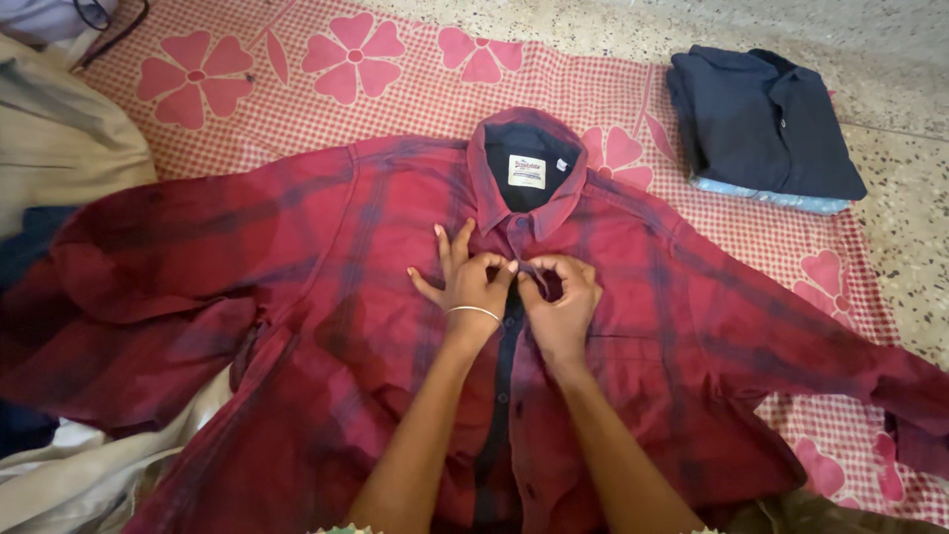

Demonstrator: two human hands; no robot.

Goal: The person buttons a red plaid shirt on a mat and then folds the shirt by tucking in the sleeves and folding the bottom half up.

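**A:** Where does your red plaid shirt lie relative to your hands?

**B:** It lies flat, front up, on the pink flowered cloth, filling the centre of the frame. Its long axis runs from the collar at upper centre down to the hem at the bottom edge, straight along your line of sight. The sleeves spread to the left and right edges.

**A:** And your hands?

**B:** Both meet on the front placket, just below the collar. Your left hand, with a thin bangle at the wrist, pinches the fabric edge between thumb and forefinger; the other fingers fan open toward the collar. Your right hand is curled closed on the opposite edge, touching the left.

**A:** Which is nearer the seam?

**B:** Neither; they sit on either side of it. The dark open strip of the placket runs down between your forearms.

**A:** Anything else?

**B:** A folded navy shirt lies well apart, upper right.
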